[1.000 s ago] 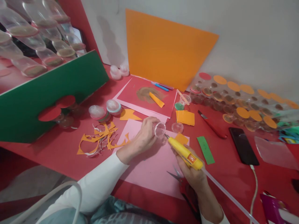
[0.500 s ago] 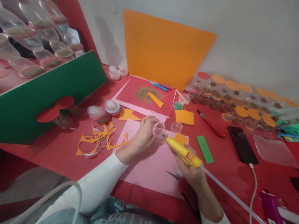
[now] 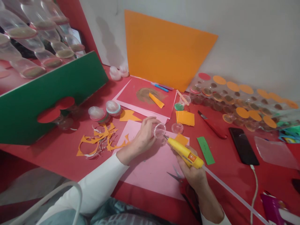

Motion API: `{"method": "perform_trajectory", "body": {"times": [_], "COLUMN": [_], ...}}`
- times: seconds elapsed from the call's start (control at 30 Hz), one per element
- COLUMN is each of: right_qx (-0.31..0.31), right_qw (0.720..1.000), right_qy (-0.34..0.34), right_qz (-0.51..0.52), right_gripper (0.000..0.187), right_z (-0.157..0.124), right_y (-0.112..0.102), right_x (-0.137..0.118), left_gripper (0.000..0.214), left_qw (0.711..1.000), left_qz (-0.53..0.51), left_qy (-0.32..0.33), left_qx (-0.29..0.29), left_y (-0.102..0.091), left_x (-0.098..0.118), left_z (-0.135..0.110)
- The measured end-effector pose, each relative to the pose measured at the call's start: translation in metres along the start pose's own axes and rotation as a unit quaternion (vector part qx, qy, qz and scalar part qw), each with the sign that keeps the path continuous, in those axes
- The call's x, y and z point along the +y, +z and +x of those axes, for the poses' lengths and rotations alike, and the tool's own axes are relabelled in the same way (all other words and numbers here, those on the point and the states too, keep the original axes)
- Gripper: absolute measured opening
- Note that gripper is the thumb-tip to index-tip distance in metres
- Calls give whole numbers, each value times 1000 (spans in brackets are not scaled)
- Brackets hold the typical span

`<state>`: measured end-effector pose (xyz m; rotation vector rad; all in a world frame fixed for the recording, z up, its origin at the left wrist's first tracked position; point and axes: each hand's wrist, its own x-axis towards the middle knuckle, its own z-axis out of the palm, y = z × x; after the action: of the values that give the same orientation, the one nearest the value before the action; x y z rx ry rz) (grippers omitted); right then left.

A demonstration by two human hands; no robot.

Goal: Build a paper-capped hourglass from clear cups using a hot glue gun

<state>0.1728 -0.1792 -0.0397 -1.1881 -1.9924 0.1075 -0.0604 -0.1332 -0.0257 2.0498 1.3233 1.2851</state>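
Between the fingers of my left hand (image 3: 147, 133) is a small clear plastic cup (image 3: 159, 131), its round rim turned up toward me. My right hand (image 3: 192, 168) grips a yellow hot glue gun (image 3: 184, 150), with a long glue stick (image 3: 232, 190) running out of its back end. The dark nozzle points left and is at the cup's right edge; whether it touches cannot be told. Below both hands lies a pink sheet (image 3: 150, 175). Red-handled scissors (image 3: 181, 181) rest partly under my right wrist. A clear round lid (image 3: 177, 128) lies just beyond the glue gun.
Orange paper scraps (image 3: 90, 145) lie left of the pink sheet. Orange squares (image 3: 185, 118), a red cutter knife (image 3: 212, 123), a green strip (image 3: 205, 150) and a phone (image 3: 243, 145) on a cable are at right. A green board (image 3: 51, 100) stands left; an orange board (image 3: 166, 50) leans behind.
The glue gun and my right hand have shifted very slightly to the right. My left hand and the cup stay almost in place.
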Motion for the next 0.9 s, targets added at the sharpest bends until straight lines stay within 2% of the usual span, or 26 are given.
{"method": "perform_trajectory", "body": {"times": [0.37, 0.73, 0.9], "right_qx": [23, -3, 14], "right_qw": [999, 998, 999], "right_qy": [26, 53, 43], "right_qz": [-33, -19, -19], "right_gripper": [30, 34, 31], "right_z": [-6, -26, -19], "right_y": [2, 12, 8], "right_x": [5, 19, 15], "left_gripper": [33, 33, 31], "left_qw": [1000, 1000, 1000], "left_qz": [5, -20, -25], "left_qy": [-17, -9, -7], "left_qx": [-14, -15, -14], "left_y": [0, 0, 0], "left_x": [3, 1, 2], "left_z": [1, 0, 0]}}
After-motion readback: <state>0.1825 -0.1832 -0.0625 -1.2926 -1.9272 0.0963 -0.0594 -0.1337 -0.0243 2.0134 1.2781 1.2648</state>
